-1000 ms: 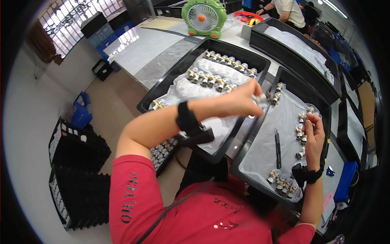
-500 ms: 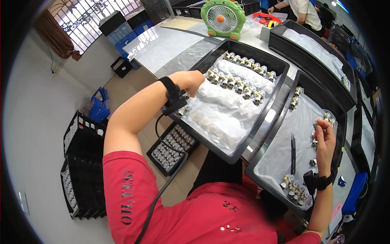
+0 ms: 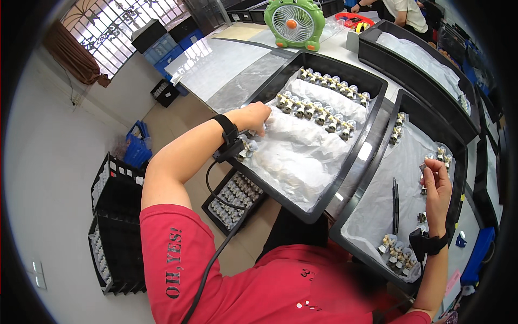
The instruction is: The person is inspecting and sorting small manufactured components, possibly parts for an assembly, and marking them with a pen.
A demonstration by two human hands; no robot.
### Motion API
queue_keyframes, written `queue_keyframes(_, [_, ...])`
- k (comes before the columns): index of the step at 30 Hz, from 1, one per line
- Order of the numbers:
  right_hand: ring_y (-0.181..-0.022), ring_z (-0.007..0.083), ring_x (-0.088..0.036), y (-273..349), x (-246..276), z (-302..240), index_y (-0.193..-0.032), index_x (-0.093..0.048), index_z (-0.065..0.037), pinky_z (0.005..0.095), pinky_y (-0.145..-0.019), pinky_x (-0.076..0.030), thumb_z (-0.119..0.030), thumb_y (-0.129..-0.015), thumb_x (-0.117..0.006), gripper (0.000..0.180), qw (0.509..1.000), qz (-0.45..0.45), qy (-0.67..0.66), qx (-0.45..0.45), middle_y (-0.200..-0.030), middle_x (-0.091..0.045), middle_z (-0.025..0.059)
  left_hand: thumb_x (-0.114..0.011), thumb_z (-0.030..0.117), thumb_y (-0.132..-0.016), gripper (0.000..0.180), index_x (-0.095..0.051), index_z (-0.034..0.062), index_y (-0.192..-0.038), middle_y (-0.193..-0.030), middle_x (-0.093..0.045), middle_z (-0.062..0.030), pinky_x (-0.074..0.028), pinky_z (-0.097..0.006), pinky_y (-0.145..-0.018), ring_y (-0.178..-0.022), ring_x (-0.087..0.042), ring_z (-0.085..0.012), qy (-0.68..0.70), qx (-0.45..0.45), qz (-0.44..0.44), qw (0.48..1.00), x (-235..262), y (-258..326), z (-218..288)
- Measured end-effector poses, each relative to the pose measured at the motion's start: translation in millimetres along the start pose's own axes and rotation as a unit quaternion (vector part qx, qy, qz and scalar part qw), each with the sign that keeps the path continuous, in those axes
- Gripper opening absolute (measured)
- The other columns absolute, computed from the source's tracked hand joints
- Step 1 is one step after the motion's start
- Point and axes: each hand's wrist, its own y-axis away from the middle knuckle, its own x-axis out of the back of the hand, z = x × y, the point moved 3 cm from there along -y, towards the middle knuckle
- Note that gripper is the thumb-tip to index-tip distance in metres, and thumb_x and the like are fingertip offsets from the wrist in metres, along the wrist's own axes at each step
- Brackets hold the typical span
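Observation:
My left hand (image 3: 254,117), its fingers curled closed, rests at the left side of a black tray (image 3: 307,215) lined with white paper. Whatever is in those fingers is hidden. Small clear-topped pieces with white, gold and dark parts stand in rows (image 3: 309,109) across this tray; a few more (image 3: 247,147) sit just below my left hand. Over a second paper-lined black tray (image 3: 345,224), my right hand (image 3: 439,186) pinches a small clear-topped piece (image 3: 423,167), mostly covered by the fingers. Similar pieces lie along that tray's right side and in a near cluster (image 3: 398,255).
A black pen-like tool (image 3: 395,205) lies in the right tray. Behind stand a green fan (image 3: 294,24) and another long black tray (image 3: 421,67). A filled tray (image 3: 233,200) sits low at left, near stacked black crates (image 3: 118,237). Another person (image 3: 407,16) works at the back.
The whole view has shifted slightly. My left hand has dropped a little at the tray's left side; my right hand keeps its pinch in nearly the same place.

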Motion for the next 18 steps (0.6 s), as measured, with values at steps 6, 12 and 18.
queue_keyframes(6, [-0.069,0.005,-0.047,0,-2,1,-0.103,-0.057,-0.002,0.0184,-0.064,-0.039,-0.012,-0.092,-0.053,0.015,1.0,-0.014,-0.002,-0.003,-0.082,-0.053,-0.0018,-0.078,0.01,-0.062,0.041,-0.055,-0.0014,-0.093,-0.079,-0.063,-0.0156,-0.051,-0.034,-0.055,-0.064,-0.065,-0.0234,0.03,0.068,-0.038,0.997,-3,7,-1])
queue_keyframes(12, [-0.069,0.0048,-0.047,1,0,5,-0.104,-0.058,-0.001,0.0183,-0.064,-0.039,-0.013,-0.092,-0.054,0.017,1.0,-0.005,-0.007,-0.013,-0.084,-0.054,-0.0015,-0.075,0.01,-0.066,0.035,-0.055,-0.0024,-0.092,-0.078,-0.063,-0.0127,-0.052,-0.031,-0.055,-0.061,-0.065,-0.0193,0.09,0.059,0.005,0.994,-4,13,-7])
queue_keyframes(18, [-0.069,0.0046,-0.047,0,1,9,-0.104,-0.058,-0.001,0.0184,-0.065,-0.04,-0.014,-0.092,-0.054,0.018,1.0,-0.017,0.013,-0.012,-0.083,-0.054,-0.0017,-0.073,0.01,-0.069,0.032,-0.057,-0.0029,-0.093,-0.073,-0.063,-0.0106,-0.051,-0.029,-0.054,-0.06,-0.064,-0.0172,0.112,0.039,0.022,0.993,1,23,-4])
